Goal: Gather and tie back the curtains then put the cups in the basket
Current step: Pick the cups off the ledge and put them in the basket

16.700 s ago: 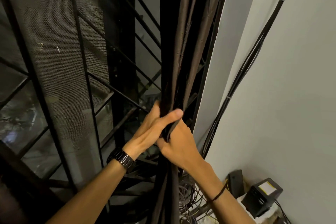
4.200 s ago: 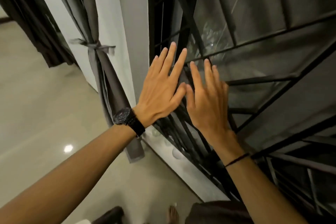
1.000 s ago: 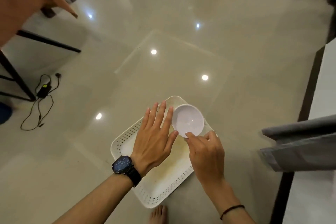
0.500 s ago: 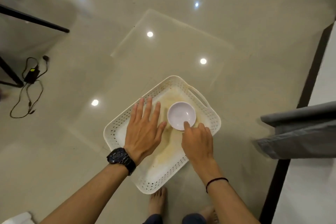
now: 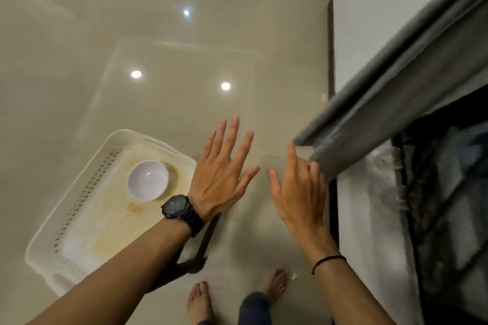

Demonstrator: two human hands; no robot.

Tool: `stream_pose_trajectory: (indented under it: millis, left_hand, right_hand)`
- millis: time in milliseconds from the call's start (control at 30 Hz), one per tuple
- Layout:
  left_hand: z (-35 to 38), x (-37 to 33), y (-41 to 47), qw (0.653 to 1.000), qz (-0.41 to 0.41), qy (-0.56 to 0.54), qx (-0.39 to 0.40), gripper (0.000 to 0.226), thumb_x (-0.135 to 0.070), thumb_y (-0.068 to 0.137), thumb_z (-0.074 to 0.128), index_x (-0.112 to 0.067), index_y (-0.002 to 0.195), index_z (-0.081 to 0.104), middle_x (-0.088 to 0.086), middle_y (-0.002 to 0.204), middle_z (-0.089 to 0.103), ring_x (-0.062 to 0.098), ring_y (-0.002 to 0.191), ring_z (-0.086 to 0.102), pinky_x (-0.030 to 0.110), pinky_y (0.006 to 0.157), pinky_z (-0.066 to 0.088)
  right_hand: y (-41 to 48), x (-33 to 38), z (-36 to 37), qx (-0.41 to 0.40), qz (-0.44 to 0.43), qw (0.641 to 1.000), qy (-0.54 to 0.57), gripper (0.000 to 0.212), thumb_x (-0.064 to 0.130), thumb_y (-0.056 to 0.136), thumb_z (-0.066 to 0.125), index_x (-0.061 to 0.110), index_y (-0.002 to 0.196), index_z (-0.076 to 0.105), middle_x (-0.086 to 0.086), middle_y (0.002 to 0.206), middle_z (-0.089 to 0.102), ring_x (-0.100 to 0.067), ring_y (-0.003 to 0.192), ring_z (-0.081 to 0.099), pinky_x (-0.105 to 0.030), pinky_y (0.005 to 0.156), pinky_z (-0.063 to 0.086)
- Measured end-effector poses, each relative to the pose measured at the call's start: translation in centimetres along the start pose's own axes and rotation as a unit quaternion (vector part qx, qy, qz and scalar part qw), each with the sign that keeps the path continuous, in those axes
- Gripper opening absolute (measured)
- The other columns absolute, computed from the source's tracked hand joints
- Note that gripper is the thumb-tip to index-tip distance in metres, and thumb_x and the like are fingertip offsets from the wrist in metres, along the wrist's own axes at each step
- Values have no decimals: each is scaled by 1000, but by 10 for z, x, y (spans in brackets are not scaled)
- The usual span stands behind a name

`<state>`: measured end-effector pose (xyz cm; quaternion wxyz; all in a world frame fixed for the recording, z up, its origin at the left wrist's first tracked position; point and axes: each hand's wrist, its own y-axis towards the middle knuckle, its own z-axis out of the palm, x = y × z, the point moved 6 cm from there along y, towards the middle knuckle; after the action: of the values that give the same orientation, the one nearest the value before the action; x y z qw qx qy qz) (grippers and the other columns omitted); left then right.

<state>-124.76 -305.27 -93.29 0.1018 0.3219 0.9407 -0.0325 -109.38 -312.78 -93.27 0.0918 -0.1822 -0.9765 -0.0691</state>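
A white perforated basket [image 5: 79, 208] lies on the glossy floor at lower left. Inside it, near its far right corner, sits a small white cup [image 5: 148, 180], mouth up. My left hand [image 5: 220, 175], with a black watch on the wrist, hovers open over the floor just right of the basket, fingers spread. My right hand [image 5: 298, 187] is beside it, empty, fingers relaxed and pointing forward, near the hem of a grey curtain [image 5: 383, 92] that hangs along the wall on the right.
The beige tiled floor [image 5: 184, 47] reflects ceiling lights. A white sill [image 5: 369, 219] and a dark window grille [image 5: 449, 206] run down the right side. My bare feet [image 5: 200, 303] stand at the bottom edge.
My right hand has let go of the cup, which now rests in the basket. Both hands have lifted away to the right, and my view has swung toward the curtain and window.
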Motion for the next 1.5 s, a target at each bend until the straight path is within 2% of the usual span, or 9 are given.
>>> stream_pose_trajectory:
  millis: [133, 433, 733, 800, 967, 1100, 1200, 1300, 1500]
  left_hand:
    - [37, -89, 35, 995, 97, -4, 29, 75, -63, 107, 18, -19, 167, 6, 18, 174, -6, 36, 162, -4, 50, 132, 5]
    - [145, -260, 88, 970, 212, -7, 116, 78, -67, 105, 12, -21, 167, 10, 17, 174, 0, 37, 161, -2, 53, 132, 7]
    - [245, -310, 103, 954, 248, -4, 167, 84, -69, 102, 9, -17, 168, 9, 17, 174, 2, 37, 161, 2, 53, 131, 10]
    - [261, -309, 102, 954, 245, -1, 170, 83, -68, 104, 14, -15, 168, 11, 18, 174, 4, 38, 161, 3, 53, 131, 10]
    - [276, -296, 91, 958, 226, -9, 176, 82, -67, 105, 18, -13, 167, 14, 19, 174, 7, 38, 161, 5, 53, 131, 12]
    - [271, -270, 84, 965, 197, -7, 174, 82, -66, 106, 20, -11, 167, 12, 17, 174, 5, 35, 162, 2, 50, 132, 10]
    - [252, -246, 83, 971, 174, -18, 165, 81, -65, 107, 23, -11, 167, 12, 17, 174, 4, 35, 162, 1, 49, 132, 9]
    - [228, -213, 77, 977, 139, -32, 159, 82, -65, 107, 22, -11, 167, 8, 17, 174, 1, 34, 162, -1, 48, 132, 8]
    - [155, -145, 45, 990, 36, -46, 125, 82, -64, 107, 19, -10, 166, 2, 16, 174, -3, 33, 162, -7, 48, 132, -1]
  right_hand:
    - [-11, -102, -9, 6, 93, 995, -23, 70, 55, 100, 46, 12, 154, 36, -11, 120, 70, -28, 96, 58, -41, 76, 48]
    - [-59, -290, 33, 87, 252, 963, -23, 59, 35, 106, 44, 3, 154, 32, -18, 102, 72, -30, 88, 70, -36, 66, 56]
    - [-50, -367, 110, 141, 285, 944, -89, 56, 31, 108, 44, -2, 152, 37, -17, 92, 70, -25, 82, 73, -28, 62, 49]
    - [-46, -377, 127, 147, 299, 941, -57, 51, 26, 106, 51, -3, 147, 42, -18, 97, 71, -28, 86, 73, -30, 65, 54]
    - [-39, -385, 139, 109, 338, 934, -22, 24, 17, 105, 53, -3, 119, 59, -23, 94, 71, -34, 82, 74, -40, 64, 62]
    - [-45, -384, 135, 74, 338, 938, -20, 14, 0, 101, 53, -6, 109, 63, -24, 83, 69, -35, 71, 71, -34, 53, 53]
    - [-49, -369, 128, 44, 286, 957, -19, 16, -4, 97, 54, -6, 107, 65, -25, 81, 68, -37, 71, 68, -34, 55, 48]
    - [-50, -334, 119, 27, 224, 974, 11, 13, -1, 99, 55, -3, 107, 65, -22, 78, 69, -38, 69, 67, -38, 56, 55]
    - [-26, -208, 79, -2, 97, 989, 115, 20, 3, 101, 57, -2, 118, 66, -21, 92, 73, -35, 78, 71, -46, 65, 62]
